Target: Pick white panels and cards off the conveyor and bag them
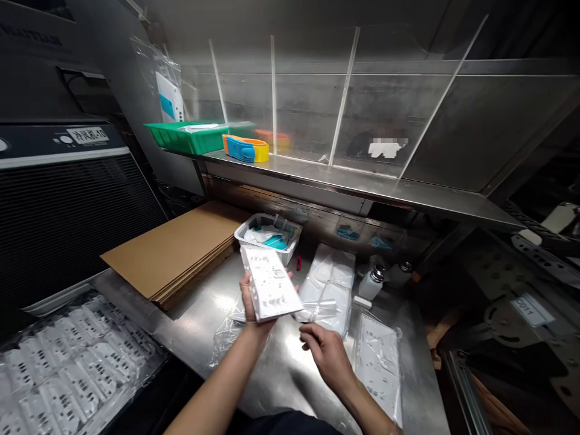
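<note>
My left hand (248, 302) is wrapped round a white plastic panel (273, 281), holding it tilted above the metal bench. Small holes and raised marks dot the panel's face. Just below and right of the panel's lower corner is my right hand (327, 350), its fingers curled in and apart from the panel; nothing shows in them. Beyond the right hand lies a stack of clear plastic bags (333, 272). Another white panel, in clear wrapping (378, 362), rests on the bench to the right. Crumpled clear film (225, 338) is beside my left forearm.
A white basket (292, 248) with scraps stands behind the panel, a cardboard stack (176, 241) to its left. Pump bottles (371, 283) stand at the right. Bagged white parts (72, 368) fill a box at lower left. A shelf (317, 172) holds a green tray (190, 140).
</note>
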The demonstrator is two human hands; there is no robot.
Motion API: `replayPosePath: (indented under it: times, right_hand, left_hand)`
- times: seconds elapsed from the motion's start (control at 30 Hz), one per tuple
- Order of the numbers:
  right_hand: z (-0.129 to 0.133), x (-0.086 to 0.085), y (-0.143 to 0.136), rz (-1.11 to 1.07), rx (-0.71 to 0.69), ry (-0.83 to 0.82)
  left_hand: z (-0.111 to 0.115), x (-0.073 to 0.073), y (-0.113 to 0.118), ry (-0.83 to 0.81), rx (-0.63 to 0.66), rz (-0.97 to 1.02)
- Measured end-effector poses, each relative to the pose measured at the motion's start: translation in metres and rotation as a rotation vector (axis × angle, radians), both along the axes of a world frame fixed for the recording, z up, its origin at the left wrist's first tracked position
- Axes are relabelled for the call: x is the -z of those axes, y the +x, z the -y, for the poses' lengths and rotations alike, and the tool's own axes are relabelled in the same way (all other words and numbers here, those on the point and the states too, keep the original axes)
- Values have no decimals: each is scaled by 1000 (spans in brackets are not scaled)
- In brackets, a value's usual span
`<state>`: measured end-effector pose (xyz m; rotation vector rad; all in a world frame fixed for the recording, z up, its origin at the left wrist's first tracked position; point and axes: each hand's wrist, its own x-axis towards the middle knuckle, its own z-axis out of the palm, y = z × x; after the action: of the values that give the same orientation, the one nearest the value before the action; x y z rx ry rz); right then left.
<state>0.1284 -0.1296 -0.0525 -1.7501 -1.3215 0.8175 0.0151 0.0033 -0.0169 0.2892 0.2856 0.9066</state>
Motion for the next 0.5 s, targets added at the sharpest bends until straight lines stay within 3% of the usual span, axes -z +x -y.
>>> replayPosePath:
  times: [0.07, 0.23, 0.37, 0.5]
  right_hand:
    - [-4, 22, 28, 384, 30, -27]
    - [-24, 55, 66, 607, -83, -78]
    - [-40, 67, 77, 713, -118, -166]
    - [-40, 72, 97, 729, -177, -323]
  left_hand:
    - [1, 11, -19, -61, 66, -100]
    - [31, 33, -55, -188, 335, -275]
    - [51, 35, -63, -229, 331, -417]
    - [56, 39, -55, -202, 319, -488]
